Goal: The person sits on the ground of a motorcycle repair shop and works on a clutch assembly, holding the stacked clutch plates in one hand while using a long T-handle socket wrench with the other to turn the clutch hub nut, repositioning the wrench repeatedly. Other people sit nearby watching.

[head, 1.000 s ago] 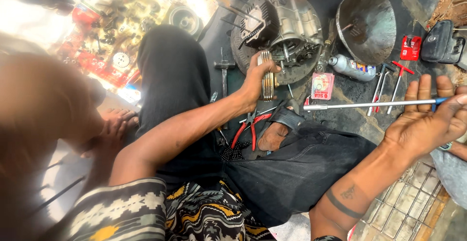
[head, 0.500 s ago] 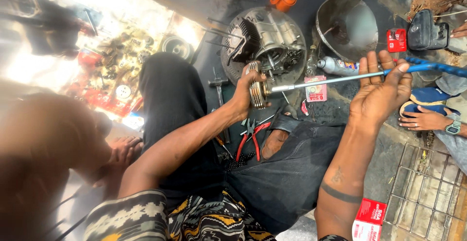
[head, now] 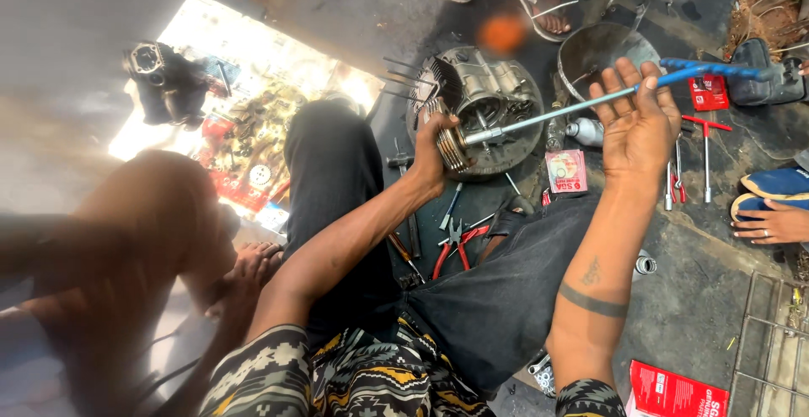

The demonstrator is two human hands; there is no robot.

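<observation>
At the far middle of the scene, the left hand (head: 431, 152) has its fingers curled tight around a round stack of thin metal plates (head: 451, 141), holding it just in front of the finned engine block (head: 480, 97). The right hand (head: 636, 122) is half open: the fingers lie loosely spread around the long steel shaft of a blue-handled tool (head: 590, 101), which rests across them rather than being gripped hard. The tool's tip meets the centre of the plate stack, while its blue handle points to the far right.

To do this well, I judge the stack should stay clamped square so the plates do not slide out of line, and the shaft should run straight along their axis; the right fingers would want to close more firmly before any turning or pressing.

The engine block sits in a shallow round metal tray (head: 514, 160) on the dark mat. Right of it stands a round metal pan (head: 602, 50); its inside looks dark and I cannot tell what it contains. Near the tray lie red-handled pliers (head: 455, 248) and, to the right, a small red packet (head: 566, 171).
</observation>
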